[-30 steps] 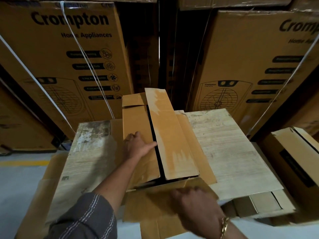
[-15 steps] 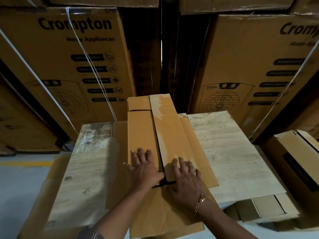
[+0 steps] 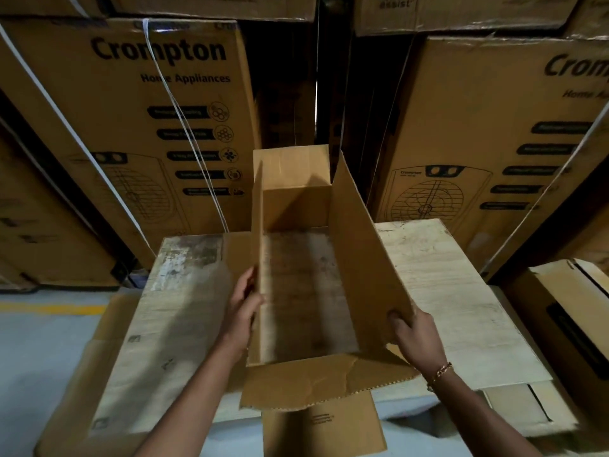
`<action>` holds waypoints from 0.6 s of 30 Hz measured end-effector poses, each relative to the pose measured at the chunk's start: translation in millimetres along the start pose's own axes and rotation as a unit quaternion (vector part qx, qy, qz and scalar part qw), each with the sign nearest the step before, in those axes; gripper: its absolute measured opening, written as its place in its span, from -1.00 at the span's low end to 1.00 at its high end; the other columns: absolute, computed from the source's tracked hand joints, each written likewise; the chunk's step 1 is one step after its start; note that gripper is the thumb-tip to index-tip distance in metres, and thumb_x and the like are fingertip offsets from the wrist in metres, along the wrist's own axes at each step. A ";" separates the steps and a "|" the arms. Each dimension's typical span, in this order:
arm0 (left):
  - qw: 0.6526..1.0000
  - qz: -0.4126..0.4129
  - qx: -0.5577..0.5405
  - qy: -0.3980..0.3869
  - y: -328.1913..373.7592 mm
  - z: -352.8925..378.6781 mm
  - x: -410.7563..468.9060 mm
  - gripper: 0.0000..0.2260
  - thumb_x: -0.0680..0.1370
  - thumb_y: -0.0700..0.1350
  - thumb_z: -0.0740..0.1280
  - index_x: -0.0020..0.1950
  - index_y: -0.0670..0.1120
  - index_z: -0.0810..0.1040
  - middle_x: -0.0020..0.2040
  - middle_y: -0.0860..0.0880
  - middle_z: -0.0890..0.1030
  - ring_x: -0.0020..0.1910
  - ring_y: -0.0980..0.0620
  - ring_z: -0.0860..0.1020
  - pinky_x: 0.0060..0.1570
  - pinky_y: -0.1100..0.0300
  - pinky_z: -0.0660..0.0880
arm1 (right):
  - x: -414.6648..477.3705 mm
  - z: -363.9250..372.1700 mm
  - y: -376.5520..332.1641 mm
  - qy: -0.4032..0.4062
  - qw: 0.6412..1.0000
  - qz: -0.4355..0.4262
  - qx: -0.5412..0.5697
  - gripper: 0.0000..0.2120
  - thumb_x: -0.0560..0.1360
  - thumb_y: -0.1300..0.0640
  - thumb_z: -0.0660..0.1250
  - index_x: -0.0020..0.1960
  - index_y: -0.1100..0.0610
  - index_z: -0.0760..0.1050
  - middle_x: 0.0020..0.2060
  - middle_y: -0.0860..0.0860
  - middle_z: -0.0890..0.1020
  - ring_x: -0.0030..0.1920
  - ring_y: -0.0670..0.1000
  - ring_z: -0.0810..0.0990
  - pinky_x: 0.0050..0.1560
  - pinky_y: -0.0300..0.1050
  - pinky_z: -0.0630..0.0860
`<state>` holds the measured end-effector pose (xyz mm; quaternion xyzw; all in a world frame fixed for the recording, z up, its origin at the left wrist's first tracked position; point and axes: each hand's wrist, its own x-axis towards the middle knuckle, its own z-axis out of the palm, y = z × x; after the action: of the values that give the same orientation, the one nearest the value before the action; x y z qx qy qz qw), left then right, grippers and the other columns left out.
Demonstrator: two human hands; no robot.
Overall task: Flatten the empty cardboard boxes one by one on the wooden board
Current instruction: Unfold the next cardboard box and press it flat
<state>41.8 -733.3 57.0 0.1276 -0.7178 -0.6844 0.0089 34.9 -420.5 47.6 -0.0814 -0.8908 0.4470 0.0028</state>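
An empty cardboard box (image 3: 359, 258) stands open on the pale wooden board (image 3: 461, 291), and I can see the board through its open bottom. Its two long flaps stand upright. My left hand (image 3: 245, 305) grips the near end of the left flap. My right hand (image 3: 413, 334) pinches the near corner of the right flap, thumb on the inside. The near flap (image 3: 316, 380) lies folded out toward me over the board's front edge.
Tall printed appliance cartons (image 3: 138, 127) are stacked right behind the board, with white straps. Another open carton (image 3: 573, 311) stands at the right. Flat cardboard (image 3: 323, 430) sticks out under the board's front. Grey floor with a yellow line lies at the left.
The long flaps lay flat with both hands pressing on them. Now both hands hold the flaps, which stand upright and apart, so the box is open.
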 end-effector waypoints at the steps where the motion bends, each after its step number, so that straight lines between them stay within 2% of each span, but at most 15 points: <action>1: 0.999 -0.010 -0.042 0.021 3.6 -6.1 -1.7 -0.44 0.37 0.08 0.30 0.39 0.22 0.39 0.16 0.04 0.59 0.06 -0.06 0.56 -0.05 0.06 0.48 | 0.2 -1.3 3.9 0.003 0.998 0.028 0.054 -0.77 0.56 0.16 0.28 0.21 0.13 0.52 -0.17 0.10 0.68 -0.27 0.09 0.67 -0.27 0.13 0.65; 4: 0.989 -0.060 -0.107 0.078 8.2 -29.4 -12.7 -0.69 0.50 0.03 0.26 0.21 0.03 0.56 0.08 -0.12 0.64 0.02 -0.12 0.57 -0.13 0.06 0.46 | -2.5 -9.6 12.7 0.008 0.975 0.099 0.200 -0.75 0.57 0.12 0.35 0.23 0.07 0.44 -0.09 0.09 0.67 -0.17 0.15 0.69 -0.19 0.16 0.67; 6: 0.977 -0.118 -0.135 0.117 2.1 -50.4 -21.4 -0.83 0.61 -0.01 0.23 0.08 -0.03 0.56 0.01 -0.16 0.62 -0.03 -0.14 0.56 -0.14 0.04 0.46 | -4.8 -15.3 23.1 0.020 0.964 0.116 0.238 -0.71 0.55 0.04 0.38 0.22 0.07 0.43 -0.08 0.11 0.69 -0.19 0.15 0.72 -0.17 0.15 0.67; 7: 0.969 -0.145 -0.147 0.133 -2.6 -62.6 -25.9 -0.83 0.63 -0.03 0.22 0.09 -0.06 0.55 0.01 -0.17 0.60 -0.03 -0.14 0.56 -0.11 0.00 0.49 | -6.0 -17.0 28.7 0.026 0.960 0.122 0.252 -0.70 0.54 0.01 0.39 0.22 0.07 0.44 -0.08 0.12 0.70 -0.20 0.15 0.72 -0.16 0.14 0.66; 8: 0.964 -0.166 -0.149 0.146 -11.6 -76.3 -28.5 -0.82 0.63 -0.03 0.24 0.16 -0.08 0.52 0.03 -0.16 0.60 -0.02 -0.15 0.57 -0.04 -0.08 0.53 | -6.5 -17.8 34.7 0.035 0.956 0.127 0.262 -0.68 0.53 0.00 0.39 0.22 0.08 0.46 -0.07 0.12 0.70 -0.20 0.15 0.73 -0.15 0.12 0.66; 10: 0.962 -0.207 -0.109 0.140 -27.8 -97.2 -35.1 -0.66 0.58 0.02 0.35 0.31 -0.08 0.48 0.11 -0.14 0.61 0.00 -0.22 0.63 0.08 -0.17 0.56 | -7.8 -18.8 42.8 0.054 0.950 0.134 0.276 -0.64 0.52 -0.01 0.41 0.25 0.08 0.47 -0.03 0.12 0.69 -0.19 0.16 0.72 -0.14 0.11 0.65; 13: 0.953 -0.271 -0.044 0.132 -54.7 -100.1 -47.9 -0.37 0.47 0.17 0.44 0.46 -0.03 0.39 0.23 -0.16 0.61 -0.04 -0.21 0.68 -0.05 -0.07 0.61 | -7.3 -18.3 53.2 0.081 0.935 0.145 0.312 -0.66 0.50 0.06 0.45 0.22 0.10 0.49 0.01 0.22 0.67 -0.21 0.14 0.68 -0.10 0.11 0.61; 14: 0.946 -0.290 -0.058 0.133 -61.7 -92.7 -53.4 -0.32 0.44 0.23 0.43 0.47 -0.01 0.37 0.21 -0.18 0.62 -0.01 -0.20 0.67 -0.07 -0.05 0.59 | -5.7 -17.5 58.0 0.083 0.927 0.159 0.329 -0.70 0.51 0.09 0.44 0.20 0.11 0.49 0.03 0.26 0.66 -0.21 0.14 0.66 -0.09 0.10 0.60; 16: 0.930 -0.316 -0.131 0.135 -78.4 -77.3 -57.3 -0.32 0.39 0.35 0.40 0.44 0.12 0.36 0.15 -0.20 0.64 0.09 -0.23 0.63 0.05 -0.10 0.56 | -5.0 -14.8 64.1 0.058 0.908 0.194 0.367 -0.74 0.52 0.14 0.41 0.18 0.16 0.49 0.07 0.27 0.64 -0.14 0.17 0.66 -0.06 0.09 0.61; 18: 0.920 -0.317 -0.200 0.113 -80.0 -58.8 -56.8 -0.34 0.35 0.36 0.42 0.39 0.17 0.40 0.15 -0.21 0.66 0.15 -0.24 0.62 0.13 -0.11 0.53 | -8.0 -10.5 61.3 0.015 0.904 0.212 0.371 -0.69 0.52 0.11 0.40 0.21 0.18 0.49 0.08 0.21 0.66 -0.03 0.19 0.69 -0.09 0.06 0.63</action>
<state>121.5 -782.2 -8.8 0.4204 -0.4822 -0.7618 -0.1022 52.4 -377.4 5.7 -0.2680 -0.6219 0.7343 -0.0481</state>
